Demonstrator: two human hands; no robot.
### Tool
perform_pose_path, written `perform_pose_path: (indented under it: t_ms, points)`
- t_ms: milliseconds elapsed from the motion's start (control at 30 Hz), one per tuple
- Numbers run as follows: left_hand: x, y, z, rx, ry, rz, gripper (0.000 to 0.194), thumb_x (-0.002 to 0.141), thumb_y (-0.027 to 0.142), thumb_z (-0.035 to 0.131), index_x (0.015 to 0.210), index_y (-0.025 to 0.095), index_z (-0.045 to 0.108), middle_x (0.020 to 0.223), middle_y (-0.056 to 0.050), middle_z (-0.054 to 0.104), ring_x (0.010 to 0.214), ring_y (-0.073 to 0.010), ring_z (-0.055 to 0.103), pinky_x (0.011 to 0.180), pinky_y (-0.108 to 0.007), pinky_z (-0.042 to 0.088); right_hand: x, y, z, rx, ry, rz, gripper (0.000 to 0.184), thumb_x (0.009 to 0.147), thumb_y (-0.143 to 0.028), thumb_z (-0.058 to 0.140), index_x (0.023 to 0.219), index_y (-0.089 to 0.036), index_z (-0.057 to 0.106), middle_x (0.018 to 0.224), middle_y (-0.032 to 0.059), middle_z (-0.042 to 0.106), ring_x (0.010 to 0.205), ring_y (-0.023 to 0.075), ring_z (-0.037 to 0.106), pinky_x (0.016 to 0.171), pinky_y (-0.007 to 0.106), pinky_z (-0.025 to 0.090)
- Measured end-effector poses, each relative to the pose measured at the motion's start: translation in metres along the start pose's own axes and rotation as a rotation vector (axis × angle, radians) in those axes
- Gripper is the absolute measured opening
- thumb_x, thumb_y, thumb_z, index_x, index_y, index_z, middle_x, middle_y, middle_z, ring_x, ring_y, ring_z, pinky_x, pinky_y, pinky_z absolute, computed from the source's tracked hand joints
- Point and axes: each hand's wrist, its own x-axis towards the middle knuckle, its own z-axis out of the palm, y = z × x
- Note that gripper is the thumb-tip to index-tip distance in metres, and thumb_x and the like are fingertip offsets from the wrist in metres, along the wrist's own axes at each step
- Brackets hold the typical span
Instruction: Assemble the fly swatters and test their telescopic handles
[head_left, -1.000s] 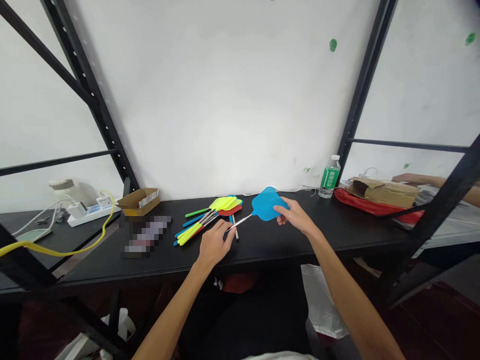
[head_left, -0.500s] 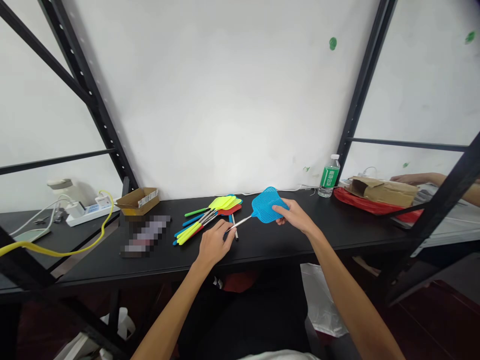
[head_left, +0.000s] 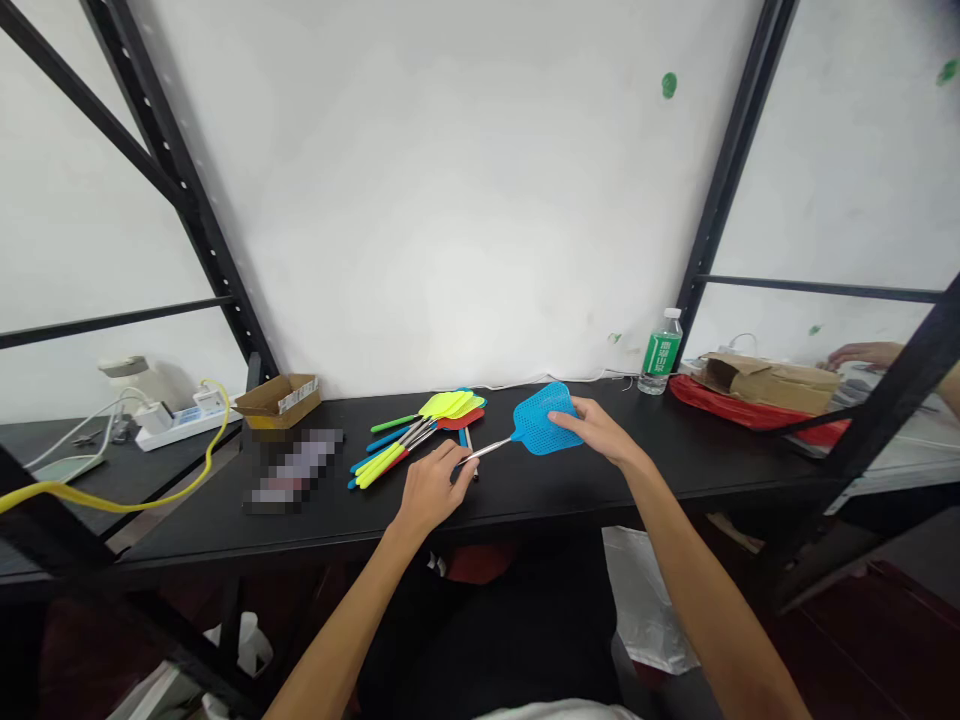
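Observation:
A blue fly swatter (head_left: pixel 541 425) is held between my two hands above the black table. My right hand (head_left: pixel 596 428) pinches the right edge of its perforated head, thumb on top. My left hand (head_left: pixel 436 485) is closed round the lower part of its silver rod; the handle end is hidden by the fingers. Just beyond my left hand lies a pile of fly swatters (head_left: pixel 450 404) with yellow, red, blue and green parts, their handles pointing left. Another blue-and-silver rod (head_left: pixel 469 438) lies on the table behind the left fingertips.
A small open cardboard box (head_left: pixel 279 402) and a blurred-out item (head_left: pixel 296 472) are on the left. A power strip (head_left: pixel 180 424) with a yellow cable is farther left. A water bottle (head_left: pixel 660 355) stands at back right, near a red bag (head_left: pixel 697 397) and brown cardboard (head_left: pixel 772 382). Another person's hand (head_left: pixel 862 355) shows far right.
The swatter's head has shifted slightly right and towards me with my right hand, and more of the rod shows. My left hand stays nearly in place.

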Motion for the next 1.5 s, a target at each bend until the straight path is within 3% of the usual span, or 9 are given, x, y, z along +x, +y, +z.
perform_pose_path:
  t_ms: [100,233,333,767,1267,1500]
  points:
    - [0.0,-0.001,0.002,-0.004,0.001,0.023,0.027,0.101,0.037,0.044,0.1,0.022,0.066,0.094,-0.003,0.066,0.079,-0.0141,0.062,0.068,-0.024,0.043,0.0,0.001,0.0,0.037,-0.006,-0.013,0.037,0.081,-0.049,0.069,0.099,-0.016,0.067,0.093,0.006,0.073,0.085,0.0215,0.069,0.078,0.035,0.056]
    - [0.0,-0.004,0.003,-0.013,0.004,0.045,0.025,0.1,0.036,0.045,0.102,0.022,0.067,0.095,-0.003,0.066,0.083,-0.0147,0.063,0.072,-0.024,0.045,-0.001,0.002,0.004,-0.011,0.015,0.045,0.04,0.081,-0.053,0.066,0.097,-0.017,0.064,0.077,0.0034,0.069,0.064,0.0189,0.065,0.052,0.028,0.052]
    - [-0.001,-0.005,0.004,-0.021,0.021,0.056,0.024,0.1,0.035,0.047,0.101,0.022,0.067,0.096,-0.003,0.067,0.085,-0.015,0.064,0.075,-0.024,0.046,0.0,0.002,0.008,-0.013,0.016,0.045,0.039,0.082,-0.054,0.066,0.097,-0.018,0.061,0.068,0.001,0.065,0.054,0.0172,0.061,0.044,0.027,0.049]
    - [0.0,-0.008,0.004,-0.05,0.104,0.06,0.023,0.097,0.034,0.053,0.101,0.023,0.072,0.091,-0.003,0.067,0.083,-0.0145,0.064,0.076,-0.025,0.048,0.001,0.004,0.021,-0.035,0.075,0.095,0.038,0.083,-0.051,0.064,0.1,-0.018,0.057,0.066,-0.0007,0.063,0.043,0.0137,0.058,0.034,0.023,0.044]
    - [0.001,-0.013,0.006,-0.073,0.189,0.053,0.016,0.093,0.03,0.062,0.097,0.024,0.076,0.088,-0.002,0.07,0.081,-0.0143,0.065,0.072,-0.025,0.049,0.001,0.003,0.036,-0.106,0.15,0.171,0.022,0.086,-0.04,0.056,0.093,-0.019,0.054,0.061,-0.003,0.057,0.035,0.01,0.05,0.029,0.021,0.038]
    - [0.001,-0.011,0.006,-0.081,0.201,0.045,0.018,0.093,0.032,0.06,0.095,0.023,0.076,0.087,-0.003,0.071,0.081,-0.0156,0.065,0.074,-0.027,0.049,0.003,0.006,0.038,-0.078,0.152,0.108,0.026,0.083,-0.041,0.061,0.096,-0.019,0.056,0.07,-0.0009,0.06,0.045,0.0111,0.054,0.031,0.021,0.043]
